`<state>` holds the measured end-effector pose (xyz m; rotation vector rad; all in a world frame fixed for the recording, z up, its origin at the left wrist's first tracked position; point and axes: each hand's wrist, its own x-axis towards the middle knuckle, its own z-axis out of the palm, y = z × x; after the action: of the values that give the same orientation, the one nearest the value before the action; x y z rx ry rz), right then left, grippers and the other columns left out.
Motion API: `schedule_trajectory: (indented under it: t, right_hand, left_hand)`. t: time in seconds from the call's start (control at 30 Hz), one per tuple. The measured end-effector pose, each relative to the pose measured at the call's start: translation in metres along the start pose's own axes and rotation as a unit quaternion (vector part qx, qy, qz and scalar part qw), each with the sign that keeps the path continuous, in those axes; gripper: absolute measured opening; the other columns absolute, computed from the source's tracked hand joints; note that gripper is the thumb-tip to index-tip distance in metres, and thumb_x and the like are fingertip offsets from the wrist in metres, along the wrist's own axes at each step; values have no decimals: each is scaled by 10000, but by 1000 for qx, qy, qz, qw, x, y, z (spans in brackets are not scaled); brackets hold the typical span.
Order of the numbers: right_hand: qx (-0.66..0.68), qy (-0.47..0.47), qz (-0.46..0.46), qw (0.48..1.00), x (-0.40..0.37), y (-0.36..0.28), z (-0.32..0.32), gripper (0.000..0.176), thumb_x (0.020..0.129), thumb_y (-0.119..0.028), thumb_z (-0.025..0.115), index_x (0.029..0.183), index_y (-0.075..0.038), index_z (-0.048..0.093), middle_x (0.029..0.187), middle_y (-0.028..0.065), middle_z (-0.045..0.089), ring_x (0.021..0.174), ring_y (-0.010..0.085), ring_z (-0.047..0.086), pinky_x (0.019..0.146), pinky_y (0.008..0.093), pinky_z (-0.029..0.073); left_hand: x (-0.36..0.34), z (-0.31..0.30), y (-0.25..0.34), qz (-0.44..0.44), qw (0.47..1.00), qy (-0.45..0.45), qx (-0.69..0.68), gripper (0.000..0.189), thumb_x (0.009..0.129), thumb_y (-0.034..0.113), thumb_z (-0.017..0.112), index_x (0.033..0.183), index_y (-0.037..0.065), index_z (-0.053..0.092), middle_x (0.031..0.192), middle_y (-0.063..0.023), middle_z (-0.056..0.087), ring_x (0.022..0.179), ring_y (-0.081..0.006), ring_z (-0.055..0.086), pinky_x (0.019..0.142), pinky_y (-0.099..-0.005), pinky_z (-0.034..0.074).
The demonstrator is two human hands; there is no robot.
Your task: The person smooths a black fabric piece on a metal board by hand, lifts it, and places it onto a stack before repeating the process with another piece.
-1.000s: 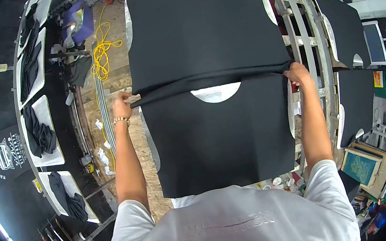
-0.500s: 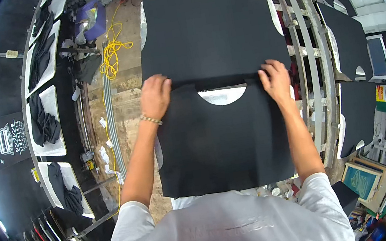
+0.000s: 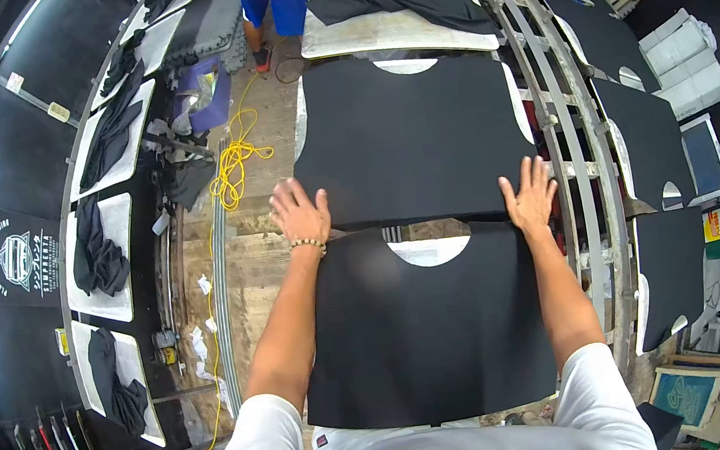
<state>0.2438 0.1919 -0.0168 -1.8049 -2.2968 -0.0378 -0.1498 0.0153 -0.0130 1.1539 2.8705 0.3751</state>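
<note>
Near shirt (image 3: 432, 335), neckline (image 3: 433, 267) forward, long axis crosswise, left hand (image 3: 302, 219), right hand (image 3: 532, 202), grip open

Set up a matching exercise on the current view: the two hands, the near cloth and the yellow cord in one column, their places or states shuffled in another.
1. Left hand
2. Near cloth
3. Yellow cord
4. Right hand

A. Loosely coiled on the floor
B. Fingers spread, bare wrist
C. Fingers spread, bracelet at the wrist
D. Black, spread flat

Pairs: 1-C, 2-D, 3-A, 4-B
</note>
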Motion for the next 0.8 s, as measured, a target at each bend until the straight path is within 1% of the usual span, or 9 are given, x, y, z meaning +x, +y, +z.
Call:
schedule_trajectory:
  t: [0.07, 0.13, 0.2, 0.37, 0.47, 0.53, 0.63, 0.7, 0.8]
  right_hand:
    - [-53, -36, 98, 993, 0, -1, -2, 802, 958, -601, 419, 1523, -46, 292, 1584, 237, 207, 1469, 422, 171, 1163, 601, 128]
    - [-94, -12, 109, 990, 1, -12, 4, 768, 966, -577, 426, 1527, -70, 294, 1583, 249, 195, 1458, 452, 175, 1154, 611, 146]
    - [-7, 10, -16, 1000, -13, -66, -19, 717, 972, -534, 456, 1530, -111, 303, 1584, 245, 198, 1451, 467, 181, 1148, 618, 161]
    - [117, -55, -56, 990, -55, -189, -21, 667, 978, -509, 474, 1535, -180, 310, 1599, 195, 199, 1468, 451, 140, 1161, 614, 119]
    - [-17, -42, -4, 999, -64, -216, 8, 671, 981, -541, 429, 1537, -187, 306, 1606, 185, 190, 1475, 430, 136, 1169, 601, 103]
    - [13, -63, 24, 998, -64, -218, 6, 673, 981, -538, 432, 1541, -191, 295, 1616, 162, 170, 1486, 408, 112, 1176, 588, 89]
    - [35, -96, 55, 993, -65, -224, -3, 673, 981, -538, 434, 1543, -196, 290, 1620, 152, 160, 1487, 401, 110, 1179, 582, 85]
    - [36, -98, 54, 993, -67, -221, -8, 673, 975, -542, 444, 1536, -197, 307, 1616, 149, 178, 1484, 402, 127, 1179, 579, 102]
    - [54, -86, 87, 991, -64, -225, -6, 656, 954, -538, 487, 1510, -212, 365, 1603, 138, 227, 1478, 395, 161, 1174, 581, 135]
  left_hand:
    - [10, 11, -2, -74, 996, 30, 28, 652, 995, 455, 425, 1496, 50, 326, 1537, -237, 289, 1425, -465, 237, 1129, -620, 203]
    - [13, -14, 15, 204, 977, 54, -38, 656, 985, 465, 439, 1491, 59, 338, 1534, -235, 296, 1431, -449, 237, 1130, -619, 205]
    - [21, 4, 15, 330, 943, -12, -39, 635, 970, 484, 459, 1494, 138, 362, 1577, -183, 258, 1446, -420, 232, 1137, -629, 196]
    - [71, -7, -35, 211, 974, -26, -74, 706, 958, 556, 451, 1504, 125, 334, 1548, -241, 282, 1410, -480, 269, 1113, -620, 265]
    - [98, -3, -167, 216, 956, -71, -186, 491, 929, 440, 561, 1228, 53, 608, 1287, -264, 573, 1114, -437, 592, 923, -482, 503]
    - [91, -33, -278, 127, 948, -286, -64, 569, 937, 473, 544, 1277, 18, 584, 1224, -252, 618, 1166, -417, 565, 980, -469, 459]
    - [40, 6, -498, 117, 854, -474, 179, 509, 884, 499, 571, 1094, 42, 648, 956, -238, 693, 869, -418, 677, 733, -507, 551]
    - [-29, 48, -675, 225, 824, -502, 131, 492, 889, 509, 585, 1160, 104, 652, 1126, -190, 671, 1050, -373, 644, 864, -496, 522]
    - [23, 23, -640, 335, 755, -556, 95, 504, 888, 508, 588, 1167, 94, 647, 1108, -204, 672, 1049, -378, 644, 868, -495, 520]
